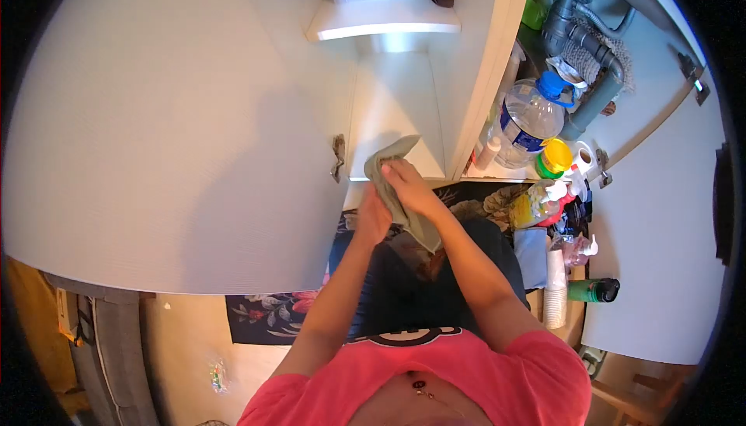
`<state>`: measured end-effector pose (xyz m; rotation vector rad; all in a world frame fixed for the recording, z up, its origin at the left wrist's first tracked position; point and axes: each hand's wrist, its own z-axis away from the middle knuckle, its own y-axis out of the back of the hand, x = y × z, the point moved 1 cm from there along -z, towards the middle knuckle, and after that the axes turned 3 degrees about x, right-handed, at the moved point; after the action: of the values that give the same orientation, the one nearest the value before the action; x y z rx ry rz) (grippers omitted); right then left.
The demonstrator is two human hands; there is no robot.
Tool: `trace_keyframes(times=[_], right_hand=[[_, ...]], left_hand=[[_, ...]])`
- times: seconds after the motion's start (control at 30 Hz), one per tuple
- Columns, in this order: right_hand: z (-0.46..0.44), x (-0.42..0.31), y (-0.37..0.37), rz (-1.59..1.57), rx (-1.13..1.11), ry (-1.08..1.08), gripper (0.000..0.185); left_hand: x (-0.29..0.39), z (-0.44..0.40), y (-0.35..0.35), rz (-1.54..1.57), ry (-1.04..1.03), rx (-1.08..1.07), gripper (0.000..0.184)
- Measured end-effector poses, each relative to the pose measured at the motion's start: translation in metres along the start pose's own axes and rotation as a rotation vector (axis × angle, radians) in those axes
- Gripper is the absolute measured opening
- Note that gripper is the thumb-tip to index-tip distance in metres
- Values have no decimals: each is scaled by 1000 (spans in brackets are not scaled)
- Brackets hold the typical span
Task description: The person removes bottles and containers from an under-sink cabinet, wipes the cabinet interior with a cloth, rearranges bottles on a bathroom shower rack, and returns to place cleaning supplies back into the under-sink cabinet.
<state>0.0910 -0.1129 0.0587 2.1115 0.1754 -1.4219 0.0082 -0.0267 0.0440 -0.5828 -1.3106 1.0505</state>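
A grey-green cloth (406,212) is bunched between my two hands, just in front of the cabinet's bottom shelf (395,107). My left hand (374,216) grips its left side, with the fingers partly behind the fabric. From the right, my right hand (409,185) presses on the cloth, fingers together over its upper part. One flap of the cloth sticks out over the shelf edge, and its lower end hangs toward my lap.
A cabinet door (155,131) stands open at left, another (668,216) at right. Under the pipes (594,107) stand a large water bottle (531,119) and a yellow-lidded tub (555,157). Stacked cups (555,302), a green bottle (594,290) and pump bottles are on the floor.
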Motion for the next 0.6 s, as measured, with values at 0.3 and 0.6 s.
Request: trace_keyframes(times=[0.3, 0.6], right_hand=[[45, 6, 9, 62, 439, -111, 46], [68, 22, 18, -76, 456, -332, 56]], left_hand=[[37, -32, 5, -2276, -102, -178, 50], [31, -31, -21, -2030, -378, -204, 46]])
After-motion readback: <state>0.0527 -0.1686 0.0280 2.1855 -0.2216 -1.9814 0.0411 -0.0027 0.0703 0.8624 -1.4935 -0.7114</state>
